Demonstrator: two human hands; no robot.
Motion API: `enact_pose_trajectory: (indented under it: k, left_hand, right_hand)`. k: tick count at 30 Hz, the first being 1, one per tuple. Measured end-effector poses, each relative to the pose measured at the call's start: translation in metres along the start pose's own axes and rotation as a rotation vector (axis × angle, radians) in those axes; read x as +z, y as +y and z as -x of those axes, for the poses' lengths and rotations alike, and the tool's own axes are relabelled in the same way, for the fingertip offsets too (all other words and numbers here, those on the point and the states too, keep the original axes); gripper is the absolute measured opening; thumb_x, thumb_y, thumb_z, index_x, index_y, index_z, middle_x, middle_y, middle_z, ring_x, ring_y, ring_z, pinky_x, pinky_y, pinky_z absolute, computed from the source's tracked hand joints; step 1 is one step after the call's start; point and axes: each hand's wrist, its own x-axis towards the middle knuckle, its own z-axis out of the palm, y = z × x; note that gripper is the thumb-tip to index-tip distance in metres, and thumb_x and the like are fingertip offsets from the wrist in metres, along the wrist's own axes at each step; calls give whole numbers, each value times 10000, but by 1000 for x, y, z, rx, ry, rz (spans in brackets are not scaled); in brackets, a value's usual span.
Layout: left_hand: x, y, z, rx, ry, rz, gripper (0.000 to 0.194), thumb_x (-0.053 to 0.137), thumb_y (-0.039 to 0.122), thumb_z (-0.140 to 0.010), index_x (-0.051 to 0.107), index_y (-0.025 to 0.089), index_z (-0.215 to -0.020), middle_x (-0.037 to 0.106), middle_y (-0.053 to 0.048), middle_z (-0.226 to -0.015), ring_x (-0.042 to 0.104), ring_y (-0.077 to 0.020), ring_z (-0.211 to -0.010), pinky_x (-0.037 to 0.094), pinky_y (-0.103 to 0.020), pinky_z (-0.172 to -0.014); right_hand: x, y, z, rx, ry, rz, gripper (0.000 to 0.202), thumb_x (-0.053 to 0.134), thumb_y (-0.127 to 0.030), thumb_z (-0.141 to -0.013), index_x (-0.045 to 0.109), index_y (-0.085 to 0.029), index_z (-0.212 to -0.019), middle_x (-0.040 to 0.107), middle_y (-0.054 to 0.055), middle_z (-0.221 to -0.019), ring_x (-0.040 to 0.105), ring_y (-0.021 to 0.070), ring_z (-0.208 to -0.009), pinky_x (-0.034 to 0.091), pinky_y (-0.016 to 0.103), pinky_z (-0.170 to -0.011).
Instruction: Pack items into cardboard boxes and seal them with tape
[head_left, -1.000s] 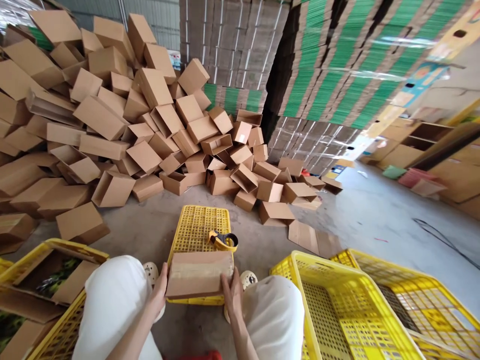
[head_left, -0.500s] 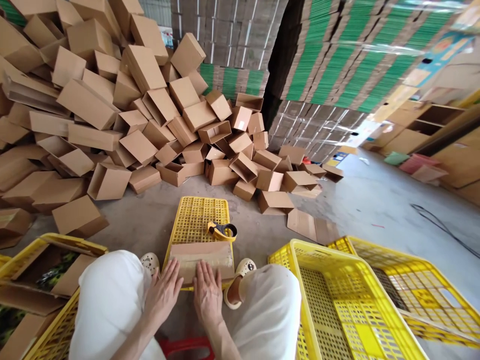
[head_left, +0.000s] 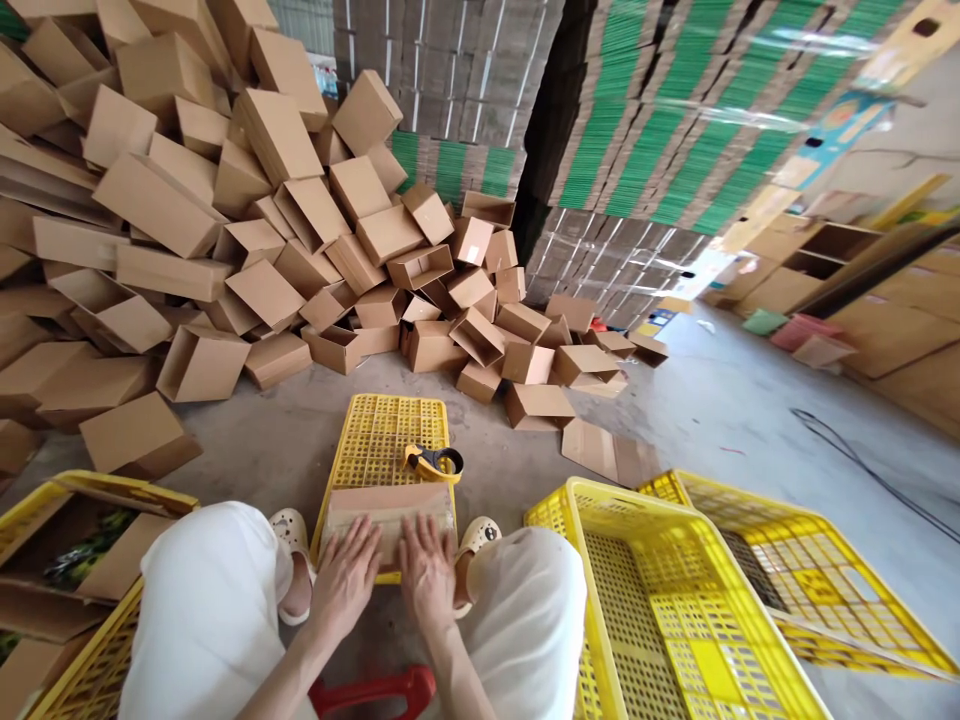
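Along the near edge of the yellow crate (head_left: 386, 425) between my feet lies a cardboard box (head_left: 390, 498), long side towards me, with a band of tape across its top. My left hand (head_left: 349, 572) is spread over the box's near left part, fingers stretched forward, and my right hand (head_left: 429, 575) lies the same way over its near right part. Both are unclenched, laid on the cardboard and gripping nothing. Just beyond the box, at the crate's right edge, sits a yellow-and-black tape dispenser (head_left: 435, 462). My cream clogs (head_left: 480, 532) flank the crate, one at either long side, and part of a red stool (head_left: 375, 690) shows below my wrists. Beside my left knee, an open carton (head_left: 133, 560) holding something dark green rests in another crate (head_left: 97, 640). By my right knee stands an open yellow basket (head_left: 574, 525). Past the crate's far edge, cartons (head_left: 281, 235) are heaped on the floor (head_left: 255, 420).
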Motion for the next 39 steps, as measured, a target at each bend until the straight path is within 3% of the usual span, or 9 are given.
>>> enact_pose_trajectory:
  k: [3,6,14,18,23,27,30,32,39]
  left_hand:
    - [-9,-24,2,-100,18,-49,512,375,337,-1112,568,220,-1571,534,-124,-1637,527,-334,-1501,416,-592,-1225]
    - [-10,-28,1,-150,19,-103,517,384,344,-1109,581,187,-1561,507,-168,-1650,507,-369,-1511,393,-632,-1229]
    - [3,23,-33,-14,-66,-29,524,415,205,-1084,548,277,-1586,468,-116,-1686,448,-316,-1562,393,-575,-1244]
    - [-5,-5,-31,-88,-44,-44,492,437,337,-1106,550,309,-1583,462,-121,-1692,456,-335,-1554,398,-596,-1232]
    - [-8,-32,-17,-188,16,-138,533,388,382,-1118,524,209,-1604,426,-195,-1700,431,-384,-1561,377,-651,-1226]
    - [-1,5,-16,-99,37,-113,523,438,356,-1103,553,176,-1580,465,-183,-1679,394,-362,-1585,368,-606,-1250]
    - [3,38,-16,22,25,-55,538,429,198,-1072,527,242,-1600,465,-113,-1692,427,-305,-1574,390,-546,-1250]
    - [1,44,-12,45,16,-36,563,420,170,-1066,502,262,-1615,464,-87,-1695,446,-285,-1564,405,-526,-1243]
    - [-12,-12,20,-104,23,-46,529,424,366,-1108,547,165,-1580,467,-172,-1680,470,-348,-1544,458,-540,-1203]
  right_hand:
    - [-9,29,-5,67,22,103,489,473,-293,-1096,584,-204,-1564,529,181,-1625,504,377,-1512,368,638,-1226]
    - [-9,36,-8,46,30,143,501,497,-303,-1086,588,-167,-1560,515,227,-1625,488,407,-1517,385,645,-1210]
    - [-6,3,-23,-85,-60,47,485,582,-339,-1067,590,-380,-1550,504,82,-1666,443,396,-1550,386,617,-1219]
    - [-15,22,-26,18,-46,104,474,499,-374,-1105,585,-286,-1563,514,149,-1644,470,358,-1539,340,639,-1243]
    - [-4,35,-21,41,3,150,568,445,-399,-1114,536,-97,-1587,459,248,-1648,470,389,-1535,382,611,-1230]
    - [15,23,-15,-2,72,112,571,436,-377,-1114,544,-50,-1569,469,267,-1637,446,397,-1549,400,582,-1231]
    - [20,17,-6,-91,72,53,500,417,-281,-1109,577,-140,-1561,532,192,-1621,477,335,-1539,418,526,-1235]
    - [17,21,3,-136,59,41,487,426,-249,-1101,588,-203,-1559,554,146,-1616,504,308,-1523,433,503,-1231]
    - [-5,40,27,-114,85,114,446,528,-363,-1094,668,-205,-1488,606,181,-1561,573,374,-1457,517,524,-1170]
